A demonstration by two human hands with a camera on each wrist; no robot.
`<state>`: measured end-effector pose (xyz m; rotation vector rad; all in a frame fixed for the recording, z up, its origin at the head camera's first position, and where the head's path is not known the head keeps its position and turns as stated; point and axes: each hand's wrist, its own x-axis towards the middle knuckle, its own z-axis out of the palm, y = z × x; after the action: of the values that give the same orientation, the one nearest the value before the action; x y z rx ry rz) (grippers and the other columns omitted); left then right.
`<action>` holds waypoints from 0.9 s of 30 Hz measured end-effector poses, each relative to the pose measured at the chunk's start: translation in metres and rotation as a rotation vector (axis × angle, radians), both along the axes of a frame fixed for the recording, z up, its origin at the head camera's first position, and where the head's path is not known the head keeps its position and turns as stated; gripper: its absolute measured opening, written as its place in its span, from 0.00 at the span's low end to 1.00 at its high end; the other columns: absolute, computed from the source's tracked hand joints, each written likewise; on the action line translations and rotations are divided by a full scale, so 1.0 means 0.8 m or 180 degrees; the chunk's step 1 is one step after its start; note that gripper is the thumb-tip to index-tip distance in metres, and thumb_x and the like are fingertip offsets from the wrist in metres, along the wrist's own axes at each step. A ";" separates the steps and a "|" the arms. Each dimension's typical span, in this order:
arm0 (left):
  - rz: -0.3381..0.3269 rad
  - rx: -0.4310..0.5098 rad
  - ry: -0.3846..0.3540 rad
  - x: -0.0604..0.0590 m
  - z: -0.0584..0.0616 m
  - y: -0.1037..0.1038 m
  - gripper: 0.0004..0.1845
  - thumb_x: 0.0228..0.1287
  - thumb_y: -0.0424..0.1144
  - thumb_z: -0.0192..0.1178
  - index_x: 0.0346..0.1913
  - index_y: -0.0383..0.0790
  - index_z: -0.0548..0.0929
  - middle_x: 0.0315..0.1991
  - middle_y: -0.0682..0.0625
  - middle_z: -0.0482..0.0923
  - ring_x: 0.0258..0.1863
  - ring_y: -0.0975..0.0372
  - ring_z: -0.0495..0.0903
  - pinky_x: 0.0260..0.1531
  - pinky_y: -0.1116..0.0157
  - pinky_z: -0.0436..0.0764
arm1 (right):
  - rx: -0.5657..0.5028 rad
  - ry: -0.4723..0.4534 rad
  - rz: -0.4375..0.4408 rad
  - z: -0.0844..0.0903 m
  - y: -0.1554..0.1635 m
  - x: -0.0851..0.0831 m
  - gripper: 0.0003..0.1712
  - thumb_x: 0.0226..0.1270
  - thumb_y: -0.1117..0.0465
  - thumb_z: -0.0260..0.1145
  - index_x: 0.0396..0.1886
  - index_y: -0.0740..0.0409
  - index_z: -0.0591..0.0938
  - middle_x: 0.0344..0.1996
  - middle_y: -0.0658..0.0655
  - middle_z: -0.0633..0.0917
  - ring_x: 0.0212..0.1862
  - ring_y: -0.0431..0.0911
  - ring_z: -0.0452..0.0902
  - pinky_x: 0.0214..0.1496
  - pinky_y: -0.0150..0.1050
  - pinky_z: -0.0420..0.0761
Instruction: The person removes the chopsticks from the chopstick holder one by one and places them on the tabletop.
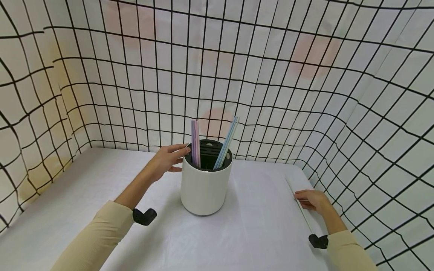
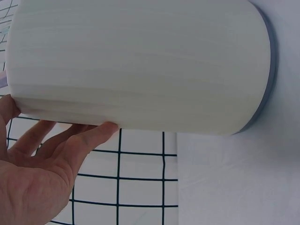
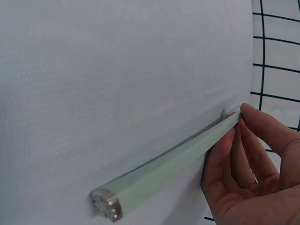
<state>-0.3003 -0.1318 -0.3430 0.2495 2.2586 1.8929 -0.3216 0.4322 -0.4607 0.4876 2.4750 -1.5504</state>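
A white cylindrical holder [image 1: 206,188] with a black insert stands mid-table. Pink and purple sticks [image 1: 195,145] stand upright in it, and pale blue sticks [image 1: 226,145] lean to the right. My left hand [image 1: 167,160] touches the holder's left rim with fairly straight fingers. In the left wrist view its fingers [image 2: 70,140] lie against the holder's wall [image 2: 140,65]. A pale green stick [image 1: 291,186] lies flat near the table's right edge. My right hand [image 1: 310,199] pinches this stick [image 3: 164,173] between its fingertips [image 3: 255,124] near one end.
The white table [image 1: 257,233] is enclosed at the back and on both sides by a white sheet with a black grid [image 1: 305,94]. The right wall runs close beside my right hand. Black wrist cameras [image 1: 144,216] sit on both beige sleeves.
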 end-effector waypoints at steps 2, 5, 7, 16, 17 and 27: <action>-0.0008 0.0000 0.0008 0.001 0.000 0.000 0.32 0.75 0.52 0.58 0.76 0.43 0.69 0.72 0.42 0.71 0.71 0.46 0.72 0.57 0.52 0.84 | 0.0009 -0.0005 0.0012 0.002 -0.001 0.000 0.20 0.63 0.61 0.74 0.51 0.69 0.86 0.28 0.43 0.88 0.30 0.37 0.83 0.35 0.32 0.88; -0.0015 0.0003 0.0011 0.001 0.000 -0.001 0.32 0.75 0.52 0.58 0.76 0.43 0.68 0.73 0.42 0.70 0.71 0.45 0.71 0.58 0.51 0.83 | 0.0001 -0.0009 0.0014 0.004 -0.002 0.000 0.18 0.63 0.62 0.74 0.50 0.68 0.87 0.27 0.44 0.88 0.30 0.37 0.83 0.33 0.31 0.87; -0.0022 0.0013 0.0014 0.001 0.000 -0.001 0.32 0.75 0.52 0.58 0.76 0.43 0.68 0.73 0.41 0.70 0.71 0.44 0.71 0.59 0.50 0.82 | 0.0004 -0.0003 0.0038 0.005 -0.003 -0.001 0.19 0.63 0.63 0.74 0.51 0.68 0.86 0.28 0.45 0.88 0.31 0.38 0.83 0.33 0.31 0.87; 0.0002 0.0006 -0.0003 -0.001 -0.001 -0.001 0.33 0.75 0.52 0.58 0.76 0.43 0.67 0.73 0.41 0.69 0.72 0.45 0.70 0.60 0.51 0.82 | 0.0010 0.0215 0.0126 0.029 -0.029 -0.004 0.33 0.65 0.60 0.73 0.65 0.73 0.76 0.35 0.46 0.89 0.36 0.41 0.86 0.38 0.32 0.88; 0.0008 -0.0001 0.0000 -0.001 -0.001 -0.001 0.33 0.75 0.52 0.58 0.76 0.43 0.68 0.73 0.41 0.69 0.72 0.45 0.70 0.60 0.51 0.82 | 0.0000 0.0268 0.0173 0.036 -0.037 -0.004 0.34 0.66 0.60 0.73 0.66 0.74 0.74 0.37 0.46 0.89 0.38 0.42 0.87 0.40 0.32 0.89; 0.0026 -0.0011 -0.0017 0.000 0.000 0.001 0.32 0.75 0.52 0.58 0.76 0.44 0.68 0.72 0.43 0.71 0.70 0.46 0.73 0.57 0.53 0.84 | -0.0079 0.0874 0.0525 0.120 -0.135 0.005 0.28 0.70 0.62 0.69 0.66 0.68 0.76 0.44 0.54 0.88 0.37 0.38 0.88 0.49 0.36 0.89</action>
<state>-0.3005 -0.1313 -0.3431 0.2347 2.2628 1.8912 -0.3175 0.3242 -0.3644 0.0656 2.6093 -1.6752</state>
